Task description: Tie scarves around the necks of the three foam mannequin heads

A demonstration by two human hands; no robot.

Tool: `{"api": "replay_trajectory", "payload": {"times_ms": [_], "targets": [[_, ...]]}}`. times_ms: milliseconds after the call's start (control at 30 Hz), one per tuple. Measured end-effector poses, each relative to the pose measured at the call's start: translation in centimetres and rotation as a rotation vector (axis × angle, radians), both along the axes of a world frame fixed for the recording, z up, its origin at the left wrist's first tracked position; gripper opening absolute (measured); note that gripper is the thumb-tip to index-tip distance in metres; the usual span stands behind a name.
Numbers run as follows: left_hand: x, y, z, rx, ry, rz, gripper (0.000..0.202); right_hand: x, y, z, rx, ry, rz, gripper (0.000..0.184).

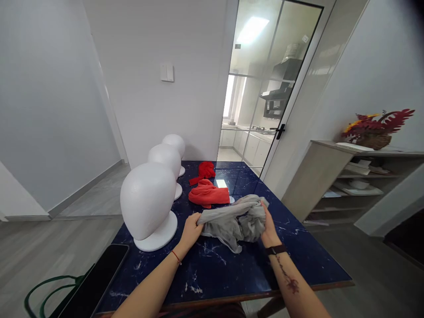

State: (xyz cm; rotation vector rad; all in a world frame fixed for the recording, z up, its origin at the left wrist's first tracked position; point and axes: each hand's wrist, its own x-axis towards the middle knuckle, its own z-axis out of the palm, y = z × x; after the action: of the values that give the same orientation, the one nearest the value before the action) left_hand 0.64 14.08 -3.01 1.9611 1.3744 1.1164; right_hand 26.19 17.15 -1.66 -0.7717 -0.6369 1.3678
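White walls, grey floor, and a dark blue marbled table [232, 274] filling the middle of the head view. Both hands are on the grey cloth [235, 221], which lies bunched on the table just in front of the person, a loose tail trailing toward the near edge. The left hand [190, 232] pinches the cloth's left end, fingers closed around a gathered edge; the right hand [269, 229] grips the right side, thumb on top and fingers tucked under the folds. The fabric looks thin and slippery, so I'd judge it handles best with the two grips kept well apart and even tension between them, lifting it clear of the table so that trailing tail doesn't drag or snag. Just beyond the cloth lies an orange-red cloth [208, 194], and farther back a red cloth [203, 171], both crumpled and apart from the hands. Along the table's left side stand three white foam heads in a row: the nearest head [147, 201] close by the left hand, a second head [164, 159] behind it, a third head [174, 143] at the far end. A dark phone [96, 278] lies at the near left corner. Behind the table a glass door [265, 88] opens onto a kitchen, a switch [167, 72] sits on the wall, and on the right a shelf [347, 176] carries a basket of flowers [377, 126].
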Motion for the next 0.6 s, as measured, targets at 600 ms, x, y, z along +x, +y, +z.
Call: {"api": "replay_trajectory", "payload": {"times_ms": [600], "targets": [[-0.6, -0.2, 1.5, -0.747, -1.267, -0.449, 0.045, -3.8, 0.9, 2.2, 0.609, -1.339, -0.193, 0.06]]}}
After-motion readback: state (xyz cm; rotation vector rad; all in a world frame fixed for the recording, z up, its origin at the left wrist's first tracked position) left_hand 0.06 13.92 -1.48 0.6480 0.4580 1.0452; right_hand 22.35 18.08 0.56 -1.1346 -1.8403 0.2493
